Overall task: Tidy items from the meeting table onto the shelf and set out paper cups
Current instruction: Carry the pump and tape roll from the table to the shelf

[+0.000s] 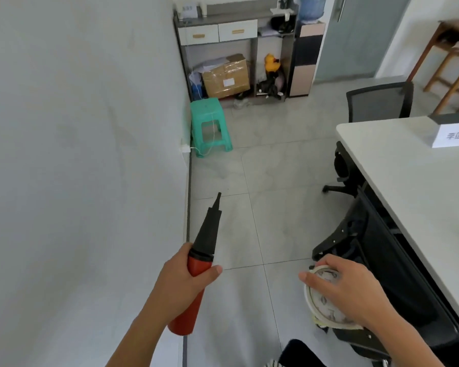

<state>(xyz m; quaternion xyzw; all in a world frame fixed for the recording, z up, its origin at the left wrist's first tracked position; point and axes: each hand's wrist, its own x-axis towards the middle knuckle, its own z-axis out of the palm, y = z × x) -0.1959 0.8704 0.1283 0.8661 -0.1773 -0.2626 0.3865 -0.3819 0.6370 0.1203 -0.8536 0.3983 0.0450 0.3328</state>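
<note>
Left hand [182,274] fingers clamped on pump [196,263], right hand [347,290] on tape rolls [326,300]; carry both level to shelf [239,30], upper center.

Tiled grey floor [270,165] beside white wall [77,128]; green stool [210,125] before far shelving unit [236,49]; office chairs [379,103].
</note>
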